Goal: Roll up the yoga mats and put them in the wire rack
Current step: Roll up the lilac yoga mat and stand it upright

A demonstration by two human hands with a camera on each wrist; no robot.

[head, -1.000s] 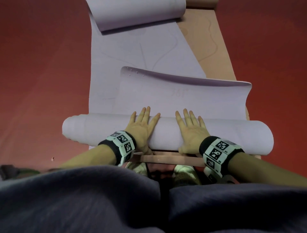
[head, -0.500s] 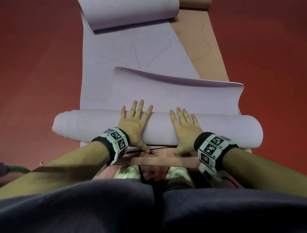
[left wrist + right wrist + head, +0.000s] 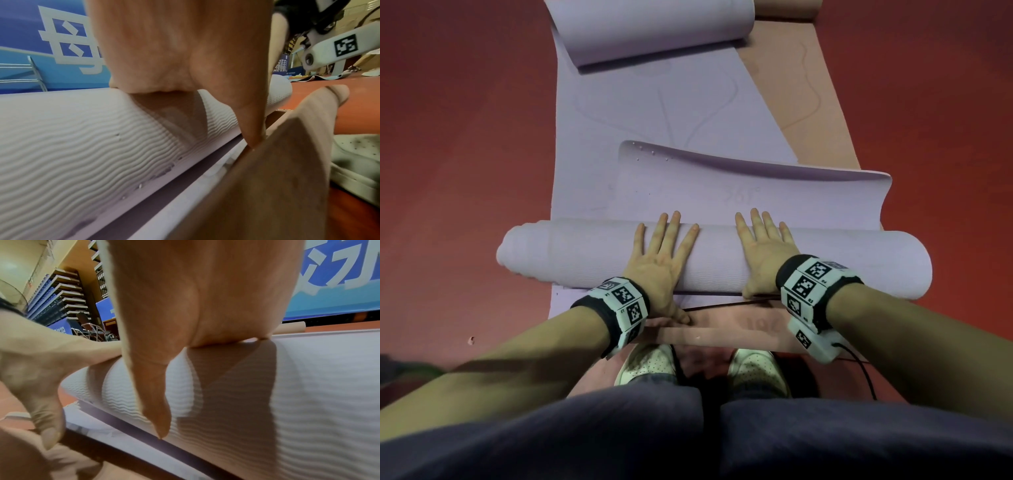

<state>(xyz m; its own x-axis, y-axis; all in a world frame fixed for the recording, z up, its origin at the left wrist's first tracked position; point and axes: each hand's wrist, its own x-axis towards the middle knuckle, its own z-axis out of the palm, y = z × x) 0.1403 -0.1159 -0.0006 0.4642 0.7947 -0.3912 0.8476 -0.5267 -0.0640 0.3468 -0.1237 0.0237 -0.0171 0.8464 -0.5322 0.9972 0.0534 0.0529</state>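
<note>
Lavender mat roll [image 3: 592,255] lies crosswise on the red floor [image 3: 458,137], just ahead of the person's shoes [image 3: 647,366], partly rolled; the unrolled stretch [image 3: 688,205] runs away from them with a curled free edge. Left hand [image 3: 661,263] and right hand [image 3: 760,253] lie flat on top of the roll, fingers straight and spread, palms pressing, thumbs tucked at the near seam. No clasp, just an open-palm push, probably to keep the roll tight and even. Another lavender mat [image 3: 654,113] lies flat underneath, its far end curled up, and a tan mat [image 3: 811,109] under that. Wire rack not in view. Rolling roughly midway, I'd guess.
</note>
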